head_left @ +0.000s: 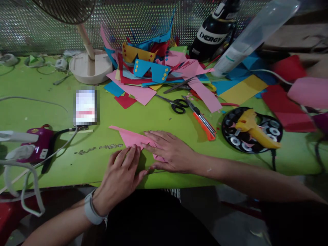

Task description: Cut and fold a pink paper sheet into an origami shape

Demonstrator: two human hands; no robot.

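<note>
Two hands: both lie flat on one pink paper piece [129, 137] at the near edge of the green table [51, 102].
Left hand [123, 174]: palm down, fingers stretched and close together, fingertips pressing the paper's near edge; nothing gripped.
Right hand [170, 152]: spread open, palm pinning the paper's right part.
Paper: folded to a point aiming left.
Beyond: black scissors [176, 104], orange cutter [202, 121], yellow glue gun [252, 130] on a dark plate [230, 119], heap of coloured paper [153, 68].
</note>
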